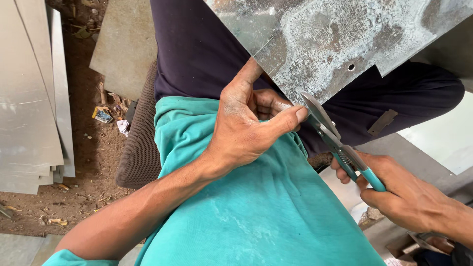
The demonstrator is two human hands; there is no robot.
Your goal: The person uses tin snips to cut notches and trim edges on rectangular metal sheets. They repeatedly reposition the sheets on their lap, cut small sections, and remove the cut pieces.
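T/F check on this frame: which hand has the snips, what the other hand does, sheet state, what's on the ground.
1. The right hand grips the teal-handled tin snips. True.
2. The left hand rests flat on the lap, away from the metal. False: it pinches the edge of the metal sheet right beside the snip blades.
3. The metal sheet has a small round hole in it. True.
4. The sheet is clean and shiny. False: its surface is mottled and stained.
5. The stacked grey sheets lie at the right of the picture. False: they lie at the left, on bare dirt.

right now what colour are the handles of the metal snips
Teal handles on the metal snips, clearest in the head view.
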